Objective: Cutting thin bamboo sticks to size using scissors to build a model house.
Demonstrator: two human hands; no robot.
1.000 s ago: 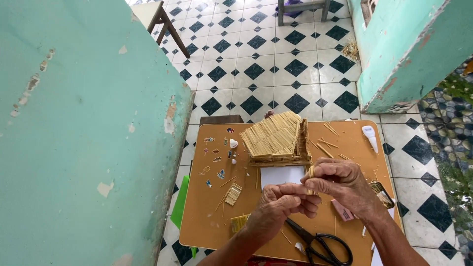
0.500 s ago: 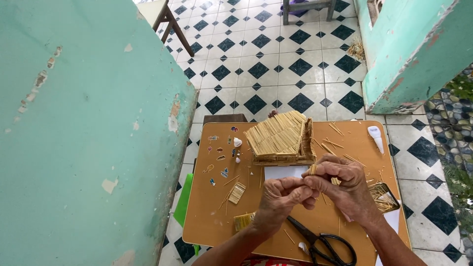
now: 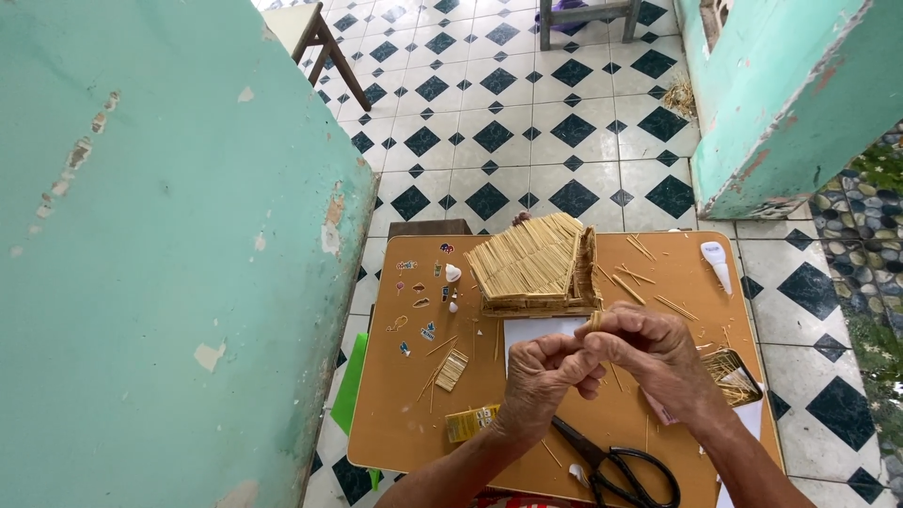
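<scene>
Sticks [image 3: 594, 321], a thin pale bundle, sit pinched between the fingertips of the left hand [image 3: 546, 374] and right hand [image 3: 651, 350] at lower centre (how many is hard to tell). Just above, the stick house [image 3: 536, 264] shows a finished roof; its walls are hidden. Loose sticks [image 3: 632, 280] and black scissors [image 3: 616, 465] lie on the brown board [image 3: 395, 414].

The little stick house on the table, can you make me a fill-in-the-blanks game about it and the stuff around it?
1. The stick house is built from thin ____.
2. The black scissors lie ____ to the person than the house does.
3. Both hands, left and right, are pinched together over a ____ sheet of paper.
4. The floor has white tiles with dark ____ shapes.

Missing words: sticks; nearer; white; diamond
</scene>
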